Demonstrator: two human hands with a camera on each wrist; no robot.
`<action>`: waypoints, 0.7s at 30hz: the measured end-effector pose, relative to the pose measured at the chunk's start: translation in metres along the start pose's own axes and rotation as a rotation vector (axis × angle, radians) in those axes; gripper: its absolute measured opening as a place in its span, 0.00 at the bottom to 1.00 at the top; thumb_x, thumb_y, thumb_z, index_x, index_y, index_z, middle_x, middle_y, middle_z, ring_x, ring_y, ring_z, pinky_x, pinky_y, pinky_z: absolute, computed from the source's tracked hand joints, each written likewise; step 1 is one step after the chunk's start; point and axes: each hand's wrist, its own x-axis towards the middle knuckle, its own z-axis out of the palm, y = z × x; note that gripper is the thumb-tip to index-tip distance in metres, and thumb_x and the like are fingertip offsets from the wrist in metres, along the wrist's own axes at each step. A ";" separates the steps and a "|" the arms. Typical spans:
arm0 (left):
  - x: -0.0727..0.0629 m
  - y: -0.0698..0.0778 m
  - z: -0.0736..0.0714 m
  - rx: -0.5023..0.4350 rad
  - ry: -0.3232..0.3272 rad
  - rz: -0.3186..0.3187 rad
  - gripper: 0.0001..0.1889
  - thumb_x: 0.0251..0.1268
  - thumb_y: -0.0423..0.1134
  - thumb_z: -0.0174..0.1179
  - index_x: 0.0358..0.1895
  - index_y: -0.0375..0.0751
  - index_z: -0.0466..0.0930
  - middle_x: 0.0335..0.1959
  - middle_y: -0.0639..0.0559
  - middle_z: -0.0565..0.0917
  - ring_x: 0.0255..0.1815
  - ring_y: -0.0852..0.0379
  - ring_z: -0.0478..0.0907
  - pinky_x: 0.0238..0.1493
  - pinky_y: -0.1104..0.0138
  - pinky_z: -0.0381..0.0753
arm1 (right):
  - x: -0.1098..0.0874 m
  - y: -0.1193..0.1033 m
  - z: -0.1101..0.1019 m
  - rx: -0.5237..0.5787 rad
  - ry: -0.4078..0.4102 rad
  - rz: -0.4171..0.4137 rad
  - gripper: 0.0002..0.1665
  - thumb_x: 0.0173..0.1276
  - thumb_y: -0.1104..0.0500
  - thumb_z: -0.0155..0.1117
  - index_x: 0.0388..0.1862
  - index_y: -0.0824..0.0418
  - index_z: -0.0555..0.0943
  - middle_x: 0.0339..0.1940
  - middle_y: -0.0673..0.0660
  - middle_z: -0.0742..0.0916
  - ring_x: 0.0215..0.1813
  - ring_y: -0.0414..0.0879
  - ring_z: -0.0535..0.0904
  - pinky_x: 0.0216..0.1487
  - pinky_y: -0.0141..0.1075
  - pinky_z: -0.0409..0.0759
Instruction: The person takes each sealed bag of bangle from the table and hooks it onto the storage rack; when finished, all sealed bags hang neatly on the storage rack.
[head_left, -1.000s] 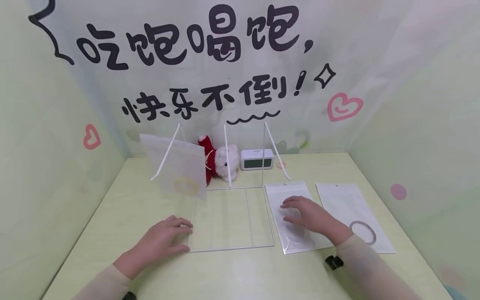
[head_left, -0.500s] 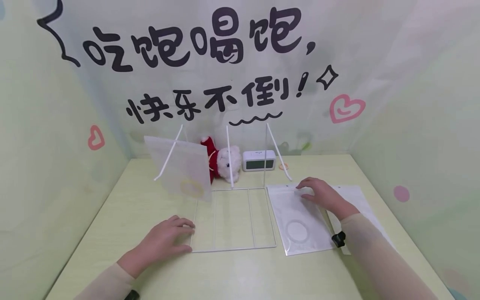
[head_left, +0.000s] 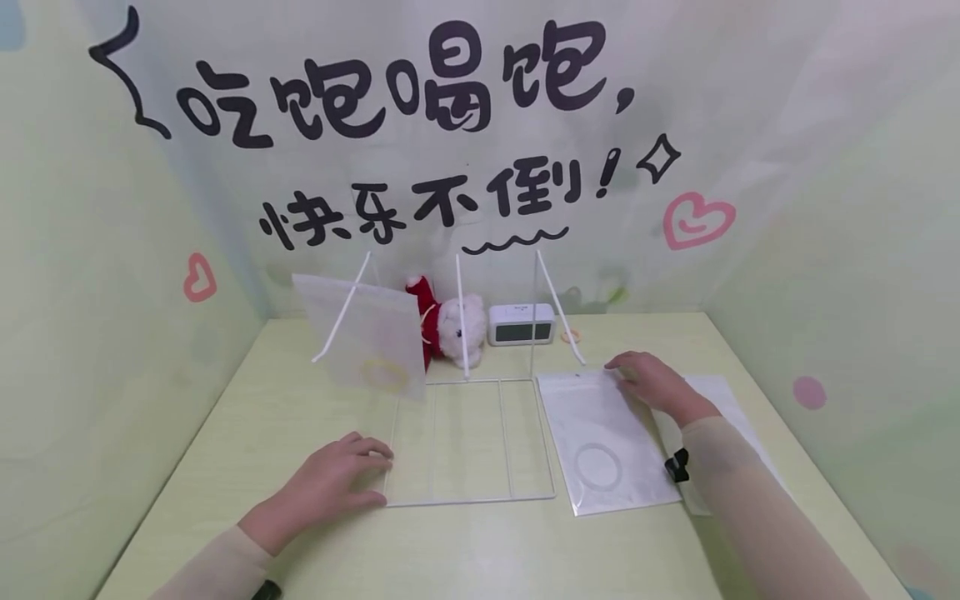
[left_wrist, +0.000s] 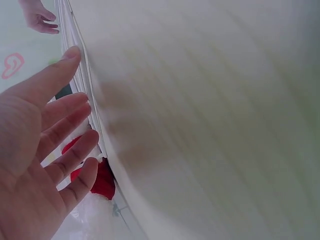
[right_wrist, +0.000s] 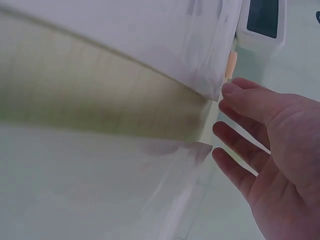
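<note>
My left hand point(head_left: 326, 487) lies at the front left corner of a white wire display rack point(head_left: 468, 501). Its fingers are loosely bent, with fingertips right at the base wire; in the left wrist view the hand point(left_wrist: 47, 135) is spread. A flat white packet point(head_left: 600, 408) with a pale ring showing through it lies just right of the rack. At that packet's far right corner is my right hand point(head_left: 660, 387). In the right wrist view, thumb and forefinger point(right_wrist: 242, 92) come right up to the corner, fingers relaxed. A similar packet point(head_left: 712, 387) lies partly beneath the right forearm.
A translucent white packet point(head_left: 367, 333) with a yellowish ring hangs on the rack's left prong. Behind the rack are a plush toy point(head_left: 459, 329) in red and a white digital clock point(head_left: 522, 325). Printed cloth walls enclose the table point(head_left: 480, 558) on three sides.
My right hand has moved from over the middle of the nearer packet, away and to the right, to its far corner, uncovering the ring. The left hand stays at the rack.
</note>
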 end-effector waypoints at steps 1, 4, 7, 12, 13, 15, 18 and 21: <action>0.000 0.000 0.000 0.000 -0.001 -0.001 0.25 0.54 0.56 0.76 0.53 0.49 0.89 0.58 0.61 0.85 0.57 0.55 0.79 0.57 0.56 0.84 | 0.000 0.001 0.000 -0.009 -0.004 0.002 0.20 0.67 0.71 0.67 0.58 0.68 0.83 0.60 0.68 0.86 0.66 0.68 0.78 0.70 0.63 0.73; 0.000 0.001 0.000 0.003 0.000 0.002 0.25 0.53 0.55 0.76 0.53 0.48 0.89 0.57 0.60 0.85 0.57 0.55 0.79 0.57 0.55 0.84 | 0.002 0.003 0.002 -0.019 -0.009 0.011 0.19 0.67 0.71 0.68 0.57 0.67 0.84 0.58 0.67 0.86 0.65 0.67 0.79 0.69 0.63 0.74; 0.001 0.001 0.000 0.004 -0.001 0.003 0.25 0.53 0.55 0.76 0.53 0.49 0.89 0.57 0.60 0.85 0.57 0.55 0.79 0.57 0.55 0.84 | 0.003 0.004 0.004 -0.014 -0.005 0.034 0.17 0.68 0.70 0.68 0.55 0.65 0.86 0.56 0.66 0.87 0.63 0.66 0.80 0.67 0.61 0.76; 0.002 0.000 0.002 0.009 -0.009 -0.008 0.25 0.53 0.56 0.76 0.53 0.50 0.89 0.58 0.61 0.85 0.57 0.55 0.79 0.57 0.55 0.84 | 0.006 0.006 0.007 0.006 0.019 0.053 0.16 0.68 0.70 0.69 0.55 0.65 0.86 0.53 0.65 0.87 0.59 0.64 0.82 0.64 0.60 0.79; 0.002 0.000 0.002 0.009 -0.011 -0.011 0.25 0.54 0.56 0.76 0.54 0.51 0.89 0.58 0.61 0.85 0.57 0.55 0.78 0.57 0.55 0.84 | 0.006 0.007 0.007 0.012 0.024 0.053 0.17 0.67 0.70 0.69 0.55 0.65 0.86 0.53 0.65 0.87 0.59 0.64 0.82 0.63 0.60 0.79; 0.001 0.000 0.003 0.009 -0.010 -0.012 0.25 0.54 0.56 0.76 0.54 0.51 0.89 0.58 0.62 0.85 0.57 0.55 0.78 0.56 0.55 0.85 | 0.007 0.007 0.007 0.026 0.029 0.055 0.17 0.68 0.69 0.69 0.56 0.66 0.85 0.52 0.65 0.87 0.58 0.64 0.82 0.63 0.60 0.79; 0.000 0.000 0.003 0.009 -0.006 -0.011 0.25 0.54 0.56 0.76 0.53 0.51 0.89 0.58 0.62 0.85 0.57 0.55 0.78 0.56 0.56 0.85 | 0.008 0.007 0.007 0.055 0.036 0.075 0.18 0.68 0.68 0.70 0.56 0.66 0.85 0.51 0.65 0.86 0.57 0.63 0.81 0.63 0.61 0.78; 0.000 -0.001 0.003 0.013 -0.004 -0.011 0.24 0.54 0.56 0.76 0.53 0.51 0.89 0.58 0.62 0.85 0.57 0.55 0.78 0.56 0.55 0.85 | 0.009 0.007 0.006 0.073 0.047 0.086 0.17 0.67 0.68 0.70 0.55 0.66 0.85 0.50 0.64 0.86 0.56 0.62 0.81 0.62 0.61 0.79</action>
